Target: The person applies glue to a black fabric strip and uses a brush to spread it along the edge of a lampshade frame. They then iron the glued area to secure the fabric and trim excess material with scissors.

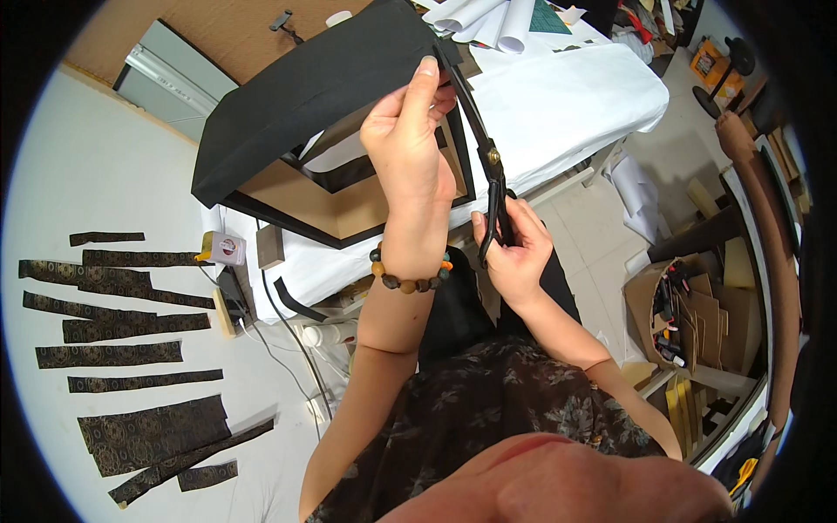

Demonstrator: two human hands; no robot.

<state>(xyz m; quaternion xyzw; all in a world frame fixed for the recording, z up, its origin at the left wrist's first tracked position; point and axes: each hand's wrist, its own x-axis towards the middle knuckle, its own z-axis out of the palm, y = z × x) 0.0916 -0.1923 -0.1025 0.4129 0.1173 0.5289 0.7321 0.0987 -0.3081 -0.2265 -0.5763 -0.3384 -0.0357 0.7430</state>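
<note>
My right hand (520,251) is closed round the handles of large black scissors (491,155). Their long blades run up and away to the far right corner of a black fabric covering (305,96). At that corner my left hand (410,139) pinches the fabric's edge, thumb on top and fingers curled beneath, close beside the blades. How far the blades are apart at the fabric is hard to make out. The covering spreads over the upper side of a box-like frame (349,235) with black edges and tan inner faces, which rests on a white-covered table (575,105).
Rolled white paper (514,30) and a green cutting mat (547,19) lie at the back. Dark patterned fabric strips (109,355) lie on a white surface at left, near a small white-and-yellow container (225,248). A cardboard box (697,314) of tools stands at right.
</note>
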